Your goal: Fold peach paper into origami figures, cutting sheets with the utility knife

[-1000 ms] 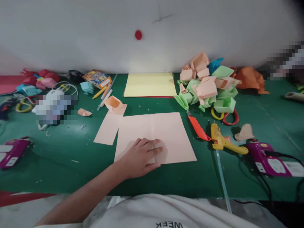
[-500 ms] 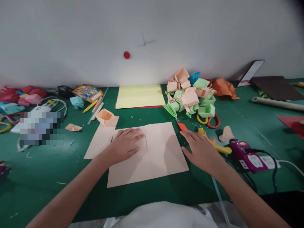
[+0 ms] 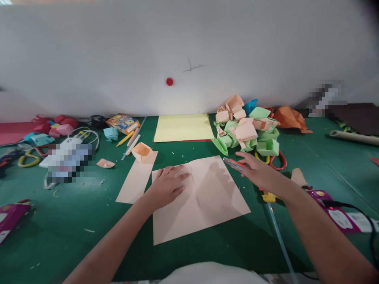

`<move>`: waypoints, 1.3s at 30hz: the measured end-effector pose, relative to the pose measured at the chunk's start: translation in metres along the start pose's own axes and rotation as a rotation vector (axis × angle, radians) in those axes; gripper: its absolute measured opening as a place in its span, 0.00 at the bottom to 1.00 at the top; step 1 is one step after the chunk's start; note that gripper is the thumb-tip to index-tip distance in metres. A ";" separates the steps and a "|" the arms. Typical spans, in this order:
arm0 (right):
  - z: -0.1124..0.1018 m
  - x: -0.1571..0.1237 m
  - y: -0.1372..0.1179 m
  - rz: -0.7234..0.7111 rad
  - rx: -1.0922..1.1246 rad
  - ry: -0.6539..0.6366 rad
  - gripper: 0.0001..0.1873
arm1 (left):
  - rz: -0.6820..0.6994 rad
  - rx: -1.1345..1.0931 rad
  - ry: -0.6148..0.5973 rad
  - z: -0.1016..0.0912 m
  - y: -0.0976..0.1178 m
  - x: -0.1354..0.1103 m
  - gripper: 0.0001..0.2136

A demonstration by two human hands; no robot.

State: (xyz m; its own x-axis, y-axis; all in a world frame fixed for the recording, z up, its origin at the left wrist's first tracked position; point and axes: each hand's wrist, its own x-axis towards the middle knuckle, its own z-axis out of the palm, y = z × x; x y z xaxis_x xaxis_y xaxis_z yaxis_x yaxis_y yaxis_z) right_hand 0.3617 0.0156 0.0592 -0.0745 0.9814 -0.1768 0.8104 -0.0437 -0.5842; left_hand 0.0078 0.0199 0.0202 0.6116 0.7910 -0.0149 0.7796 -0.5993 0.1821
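Observation:
A large peach paper sheet lies on the green table in front of me. My left hand rests flat on its left part, fingers spread. My right hand is closed round an orange utility knife, held just off the sheet's right edge with the blade end pointing left. A narrower peach strip lies beside the sheet on the left, with a small folded peach box at its top.
A yellow sheet lies by the wall. A heap of folded green and peach paper pieces and scissors sit at the right. A yellow glue gun and a purple device lie near my right arm. Pencils and clutter fill the left.
My right hand has picked the orange knife up off the table and brought it to the sheet's edge. The left hand stays flat on the sheet; the view has shifted.

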 end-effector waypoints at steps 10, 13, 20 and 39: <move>0.007 -0.056 -0.033 0.023 1.260 -0.371 0.34 | -0.108 0.081 0.075 0.000 0.014 -0.007 0.19; 0.026 -0.066 -0.036 0.011 1.303 -0.414 0.33 | -0.140 0.099 0.095 0.000 0.013 -0.007 0.19; 0.057 -0.070 -0.036 -0.007 1.406 -0.250 0.28 | -0.186 0.101 0.147 0.000 0.011 -0.008 0.19; 0.077 -0.060 -0.033 0.079 1.325 -0.182 0.27 | -0.046 -0.089 0.063 0.009 -0.026 -0.009 0.30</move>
State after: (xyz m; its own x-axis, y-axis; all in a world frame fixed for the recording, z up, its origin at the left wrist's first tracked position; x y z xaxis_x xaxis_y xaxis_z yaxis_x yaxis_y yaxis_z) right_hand 0.2945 -0.0564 0.0279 -0.2136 0.9336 -0.2875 -0.3471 -0.3477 -0.8710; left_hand -0.0163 0.0274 0.0067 0.5639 0.8251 0.0361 0.7896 -0.5514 0.2691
